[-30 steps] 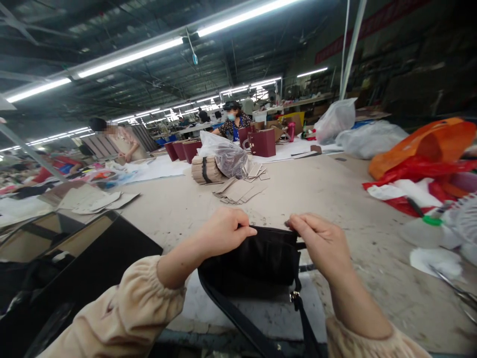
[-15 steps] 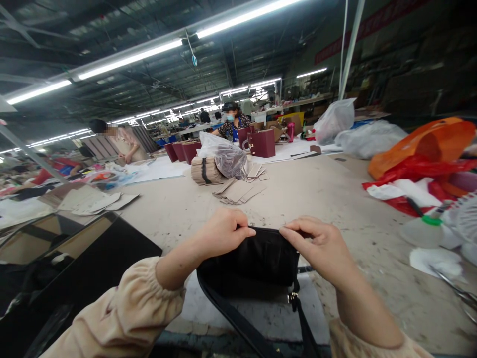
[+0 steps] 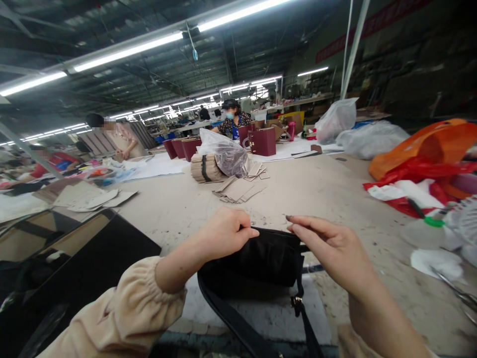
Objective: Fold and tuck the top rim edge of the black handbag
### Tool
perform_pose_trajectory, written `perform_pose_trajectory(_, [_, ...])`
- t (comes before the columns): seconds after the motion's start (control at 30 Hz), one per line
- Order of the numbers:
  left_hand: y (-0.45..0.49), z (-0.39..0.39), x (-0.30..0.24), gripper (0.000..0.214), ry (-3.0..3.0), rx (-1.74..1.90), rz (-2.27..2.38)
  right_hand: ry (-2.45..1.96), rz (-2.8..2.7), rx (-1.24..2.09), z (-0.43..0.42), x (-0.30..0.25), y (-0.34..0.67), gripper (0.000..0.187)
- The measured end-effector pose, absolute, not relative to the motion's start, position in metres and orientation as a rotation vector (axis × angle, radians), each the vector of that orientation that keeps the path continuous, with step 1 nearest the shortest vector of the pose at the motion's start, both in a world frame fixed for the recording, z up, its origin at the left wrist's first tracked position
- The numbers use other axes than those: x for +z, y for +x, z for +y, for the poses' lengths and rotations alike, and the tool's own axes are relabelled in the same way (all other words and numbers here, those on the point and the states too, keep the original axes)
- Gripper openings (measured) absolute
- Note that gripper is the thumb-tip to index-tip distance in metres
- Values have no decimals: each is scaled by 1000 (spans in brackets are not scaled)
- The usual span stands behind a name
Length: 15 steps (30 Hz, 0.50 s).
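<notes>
A small black bag (image 3: 261, 258) stands on the worktable (image 3: 328, 194) right in front of me, its black strap (image 3: 238, 323) trailing toward me with a metal clasp (image 3: 297, 301) at the right side. My left hand (image 3: 223, 232) is closed in a pinch on the bag's top edge at the left. My right hand (image 3: 330, 248) rests at the bag's top right corner with fingers stretched out and slightly apart, holding nothing I can see.
A large black box (image 3: 74, 268) sits at my left. Cardboard pieces (image 3: 238, 189) and a plastic-wrapped bundle (image 3: 223, 156) lie farther out. Orange and red bags (image 3: 425, 154), a green-capped bottle (image 3: 428, 228) and scissors (image 3: 454, 291) are at the right. Other people work at far tables with maroon boxes (image 3: 263, 141).
My right hand has loosened from a pinch on the bag's top edge to stretched fingers and shifted slightly right. My left hand keeps its grip.
</notes>
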<state>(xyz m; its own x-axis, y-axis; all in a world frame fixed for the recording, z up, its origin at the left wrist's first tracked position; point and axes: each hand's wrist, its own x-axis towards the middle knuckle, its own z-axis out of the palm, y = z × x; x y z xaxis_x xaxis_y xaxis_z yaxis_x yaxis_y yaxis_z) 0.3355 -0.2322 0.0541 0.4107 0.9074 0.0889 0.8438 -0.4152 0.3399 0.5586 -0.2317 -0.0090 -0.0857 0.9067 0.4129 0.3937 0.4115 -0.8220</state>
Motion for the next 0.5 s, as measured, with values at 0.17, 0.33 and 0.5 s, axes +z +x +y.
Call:
perform_pose_trajectory(0.17, [335,-232,54,25,2395,408,1544,-1030,-1928,492,-233,-9,543,30])
perform_pose_trajectory(0.33, [334,-230,52,26,2375,407,1551,-1052,-1934,458,-228,-16,533,21])
perform_pose_trajectory(0.5, [333,-227,52,24,2318,426,1566,-1074,-1869,534,-227,-15,531,14])
